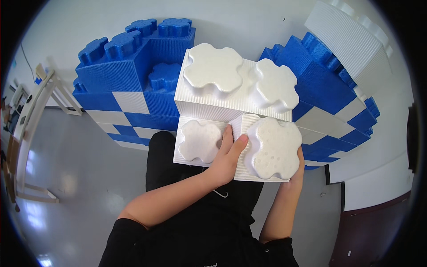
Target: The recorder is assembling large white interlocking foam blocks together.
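Observation:
Both my hands grip a small white foam building block (240, 167) with one clover-shaped stud on top. My left hand (227, 162) presses its left side, thumb on the upper edge and fingers down in the gap beside a lower white stud (200, 141). Along the right side rests my right hand (298, 167), its fingers mostly hidden behind the block. Just beyond, a higher white block (235, 104) carries two big studs. The held block stands against or very close to it; whether its bottom touches the layer beneath cannot be seen.
Blue and white block walls rise to the left (106, 80) and right (307, 80), with a tall white block (347, 33) atop the right one. A white table (33, 107) stands far left. A dark red panel (369, 231) lies low at right.

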